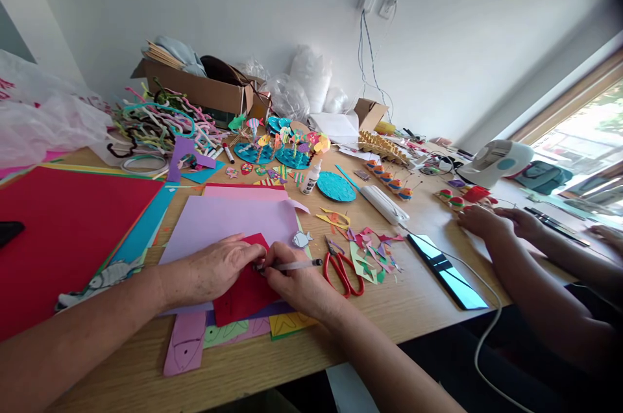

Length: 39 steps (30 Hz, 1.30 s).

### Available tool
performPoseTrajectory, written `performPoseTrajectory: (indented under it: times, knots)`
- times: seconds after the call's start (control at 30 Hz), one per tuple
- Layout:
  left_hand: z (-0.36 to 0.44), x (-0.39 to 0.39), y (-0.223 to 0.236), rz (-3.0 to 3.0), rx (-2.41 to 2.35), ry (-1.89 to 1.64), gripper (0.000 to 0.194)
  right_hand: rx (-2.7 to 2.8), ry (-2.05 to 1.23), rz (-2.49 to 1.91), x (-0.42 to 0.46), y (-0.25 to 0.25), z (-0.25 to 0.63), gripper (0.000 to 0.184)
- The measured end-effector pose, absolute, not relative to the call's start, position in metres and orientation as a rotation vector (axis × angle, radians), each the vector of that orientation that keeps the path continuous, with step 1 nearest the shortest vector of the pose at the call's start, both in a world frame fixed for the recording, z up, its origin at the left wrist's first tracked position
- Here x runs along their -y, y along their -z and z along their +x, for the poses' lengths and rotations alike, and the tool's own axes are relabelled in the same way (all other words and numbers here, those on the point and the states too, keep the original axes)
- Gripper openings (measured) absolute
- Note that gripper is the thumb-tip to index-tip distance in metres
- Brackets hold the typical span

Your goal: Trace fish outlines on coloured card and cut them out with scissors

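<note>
A red piece of paper [233, 304] lies tilted on a stack of lilac sheets [189, 231]. My left hand [211, 270] lies flat over its left part, fingers stretched out and pressing it down. A pen [294, 265] with a clear barrel and black end is in my right hand [296, 283], closed round it, the tip against the red paper between both hands. Below lie paper strips with fish outlines, such as a pink fish drawing [186, 341]. A small white paper fish [302, 239] lies just above my right hand.
Red-handled scissors [344, 270] and paper scraps [372, 254] lie right of my hands. Farther off stand a glue bottle [311, 178] and a blue disc [337, 186]. A phone [445, 270] with a cable lies before a co-worker's hands [487, 223]. Coloured sheets [82, 225] spread left.
</note>
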<state>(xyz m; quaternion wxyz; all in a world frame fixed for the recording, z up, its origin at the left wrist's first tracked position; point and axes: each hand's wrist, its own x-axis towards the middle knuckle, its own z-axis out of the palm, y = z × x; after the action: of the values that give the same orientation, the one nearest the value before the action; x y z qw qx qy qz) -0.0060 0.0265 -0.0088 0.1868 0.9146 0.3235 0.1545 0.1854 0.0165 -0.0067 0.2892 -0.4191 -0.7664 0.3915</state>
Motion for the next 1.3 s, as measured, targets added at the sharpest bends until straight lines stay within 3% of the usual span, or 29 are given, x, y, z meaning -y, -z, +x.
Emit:
performPoseTrajectory:
  times: [0.57,0.8,1.3]
  knots:
    - [-0.006,-0.027,0.006,2.507,-0.888,-0.432,0.039,2.015,-1.158,-1.236,-0.012,-0.008,0.201,0.013]
    - [-0.007,-0.028,0.008,2.499,-0.904,-0.45,0.036,1.804,-0.956,-1.24,-0.007,0.002,0.204,0.007]
    - [-0.008,-0.04,0.002,2.505,-0.769,-0.407,0.038,2.067,-0.748,-1.306,-0.004,0.006,0.199,0.007]
